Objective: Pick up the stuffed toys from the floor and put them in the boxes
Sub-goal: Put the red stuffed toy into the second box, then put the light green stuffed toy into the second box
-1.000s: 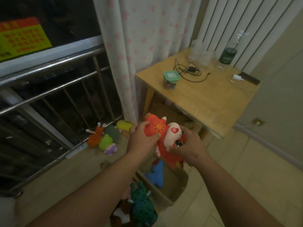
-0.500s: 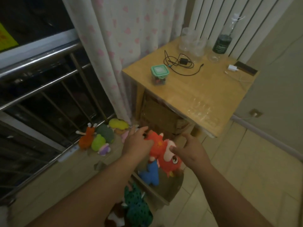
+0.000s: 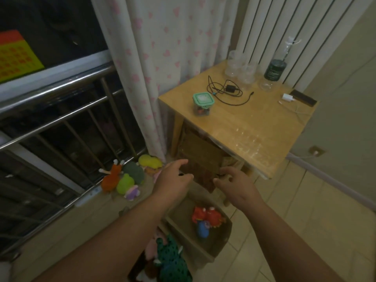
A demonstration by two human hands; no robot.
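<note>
Head view, only 1 camera. Left hand [image 3: 175,180] and right hand [image 3: 234,186] are both empty, fingers loosely curled and spread, gripping nothing. They hang apart with a gap between them, in front of the brown cardboard [image 3: 199,157] under the worktop [image 3: 254,127].

The red stuffed toy [image 3: 207,216] lies in the cardboard box [image 3: 226,237] on the floor, below the hands and between the 2 forearms, touching neither hand. A blue toy [image 3: 202,231] is right against it in the same box. Judgement: that toy is placed.

A green spotted toy [image 3: 171,259] sits nearer the camera, beside the left forearm. I cannot tell whether it is in a 2nd box.

Toys left on the floor are bunched against the railing [image 3: 61,82], likely because that is the edge of the floor space:
- orange toy [image 3: 112,178]
- dark green toy [image 3: 134,171]
- light green toy [image 3: 125,184]
- yellow toy [image 3: 149,160]
- small purple toy [image 3: 132,193]

All 5 lie to the left of the left hand. The yellow toy is nearest its fingers, but nothing touches. They are well apart from the right hand.

Judgement: the next pick is a left-side reach to that pile, and the task is roughly mid-way.

The worktop carries a teal-lid container [image 3: 203,103], a black cable [image 3: 227,91], clear glasses [image 3: 240,68] and a dark bottle [image 3: 274,68], none of them part of the task.
</note>
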